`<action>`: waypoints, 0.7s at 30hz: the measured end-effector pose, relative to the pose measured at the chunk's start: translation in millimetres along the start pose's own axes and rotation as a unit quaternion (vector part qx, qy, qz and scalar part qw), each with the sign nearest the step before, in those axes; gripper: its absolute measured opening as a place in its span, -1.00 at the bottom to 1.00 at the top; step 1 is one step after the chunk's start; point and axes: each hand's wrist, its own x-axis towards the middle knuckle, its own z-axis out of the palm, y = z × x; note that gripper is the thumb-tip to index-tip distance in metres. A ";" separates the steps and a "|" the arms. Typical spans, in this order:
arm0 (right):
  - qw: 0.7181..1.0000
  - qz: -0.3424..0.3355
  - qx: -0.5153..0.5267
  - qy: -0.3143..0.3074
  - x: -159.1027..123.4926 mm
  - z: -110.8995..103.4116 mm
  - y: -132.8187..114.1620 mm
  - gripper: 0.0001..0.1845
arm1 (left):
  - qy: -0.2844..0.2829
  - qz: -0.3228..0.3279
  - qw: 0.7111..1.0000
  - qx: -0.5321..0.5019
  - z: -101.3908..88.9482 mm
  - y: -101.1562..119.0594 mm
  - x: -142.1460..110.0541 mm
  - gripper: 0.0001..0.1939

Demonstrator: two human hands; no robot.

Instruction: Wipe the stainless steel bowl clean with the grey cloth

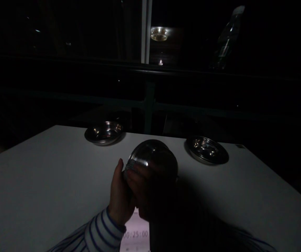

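A steel bowl point(153, 155) is held tilted above the white table point(48, 182), its shiny outside turned toward me. My left hand point(119, 196), in a blue-and-white striped sleeve, is closed on the bowl's near left side, thumb up along the rim. A finely textured patch point(132, 164) shows on the bowl by the fingers; I cannot make out what it is. My right hand point(157, 199) is a dark shape low against the bowl's near side, with its fingers lost in shadow.
Two more steel bowls rest upright on the table: one at the far left point(103, 132), one at the far right point(207, 149). A lit screen showing 00:25:00 point(136, 235) lies at the near edge. Beyond the table stands a dark railing point(147, 105).
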 end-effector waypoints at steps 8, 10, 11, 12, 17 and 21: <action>0.980 0.192 0.043 0.018 -2.1 -24.9 53.0 -0.62 | -0.013 0.037 0.996 0.078 3.2 -6.3 -6.7 -0.50; 0.963 0.253 0.070 0.065 -7.8 -23.8 62.1 -0.59 | -0.008 0.033 0.996 0.079 4.0 -6.5 -7.2 -0.50; 0.956 0.274 0.076 0.079 -9.5 -22.2 64.0 -0.58 | -0.005 0.034 0.997 0.070 3.8 -7.1 -6.8 -0.53; 0.953 0.283 0.075 0.084 -10.0 -20.4 63.7 -0.59 | -0.001 0.039 0.997 0.061 3.4 -8.0 -5.8 -0.55; 0.983 0.180 0.004 0.026 2.8 -12.4 38.7 -0.65 | 0.035 0.080 0.995 0.042 -1.5 -12.0 -0.4 -0.58; 0.998 0.069 0.005 0.010 6.4 -6.4 12.9 -0.63 | 0.021 0.070 0.997 0.015 -1.1 -7.7 -2.4 -0.60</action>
